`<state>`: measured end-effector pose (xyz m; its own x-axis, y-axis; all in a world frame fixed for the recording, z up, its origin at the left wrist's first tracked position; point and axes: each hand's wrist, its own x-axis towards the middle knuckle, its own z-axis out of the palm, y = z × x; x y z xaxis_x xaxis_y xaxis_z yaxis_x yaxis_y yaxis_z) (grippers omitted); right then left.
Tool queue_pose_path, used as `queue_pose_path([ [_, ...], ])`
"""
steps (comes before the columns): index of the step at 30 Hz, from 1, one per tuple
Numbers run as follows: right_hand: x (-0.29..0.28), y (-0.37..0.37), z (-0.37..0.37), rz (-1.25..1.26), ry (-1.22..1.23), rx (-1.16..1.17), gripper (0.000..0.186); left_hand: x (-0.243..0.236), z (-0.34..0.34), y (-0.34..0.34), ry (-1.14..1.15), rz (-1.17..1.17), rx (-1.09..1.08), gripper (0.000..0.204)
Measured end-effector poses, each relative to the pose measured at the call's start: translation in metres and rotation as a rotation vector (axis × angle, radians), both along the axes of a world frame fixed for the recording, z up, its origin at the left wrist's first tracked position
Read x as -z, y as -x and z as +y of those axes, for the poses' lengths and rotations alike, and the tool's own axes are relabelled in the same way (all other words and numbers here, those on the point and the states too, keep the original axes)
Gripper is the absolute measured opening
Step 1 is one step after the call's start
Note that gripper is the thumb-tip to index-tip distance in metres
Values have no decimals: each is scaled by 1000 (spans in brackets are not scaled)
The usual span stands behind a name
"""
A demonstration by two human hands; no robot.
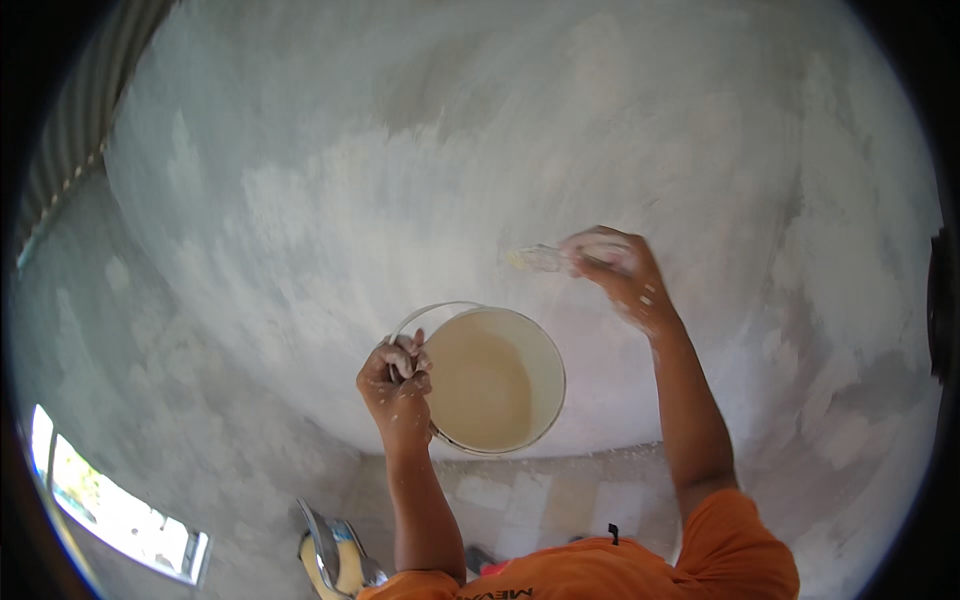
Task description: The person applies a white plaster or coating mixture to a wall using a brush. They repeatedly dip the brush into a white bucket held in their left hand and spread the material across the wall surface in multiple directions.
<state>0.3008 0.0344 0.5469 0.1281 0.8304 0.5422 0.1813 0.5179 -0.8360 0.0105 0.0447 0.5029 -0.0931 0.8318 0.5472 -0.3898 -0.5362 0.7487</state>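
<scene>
My left hand (pixel 398 385) is closed around the thin handle of a round white bucket (pixel 548 345). Inside the bucket is a pale, cream-coloured liquid (pixel 480 390). Up and to the right, my right hand (pixel 615 265) grips a paintbrush (pixel 540 258), its yellowish bristle end pointing left against the wall. The brush and the fingers around it are slightly blurred. White splashes mark both hands. In front of me the grey wall (pixel 330 220) carries uneven whitish streaks and patches.
On the floor at the lower left stands a yellowish container (pixel 349 568) with a dark frame-like item (pixel 318 535) against it. A bright window opening (pixel 120 515) is in the left wall. Corrugated roofing (pixel 75 110) shows at upper left. Pale tiles (pixel 525 500) cover the floor.
</scene>
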Motion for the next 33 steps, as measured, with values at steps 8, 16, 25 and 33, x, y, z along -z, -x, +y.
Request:
queue_pose_path([
  [8, 64, 29, -30, 543, 172, -399, 17, 31, 17, 21, 286, 125, -72, 29],
  [16, 111, 123, 32, -193, 371, -448, 16, 36, 21, 43, 290, 319, -23, 29],
  [25, 175, 184, 56, -571, 347, -408, 26, 72, 26, 73, 244, 316, -191, 28],
  [33, 161, 199, 41, -736, 370, -423, 22, 68, 10, 96, 151, 221, -214, 28],
])
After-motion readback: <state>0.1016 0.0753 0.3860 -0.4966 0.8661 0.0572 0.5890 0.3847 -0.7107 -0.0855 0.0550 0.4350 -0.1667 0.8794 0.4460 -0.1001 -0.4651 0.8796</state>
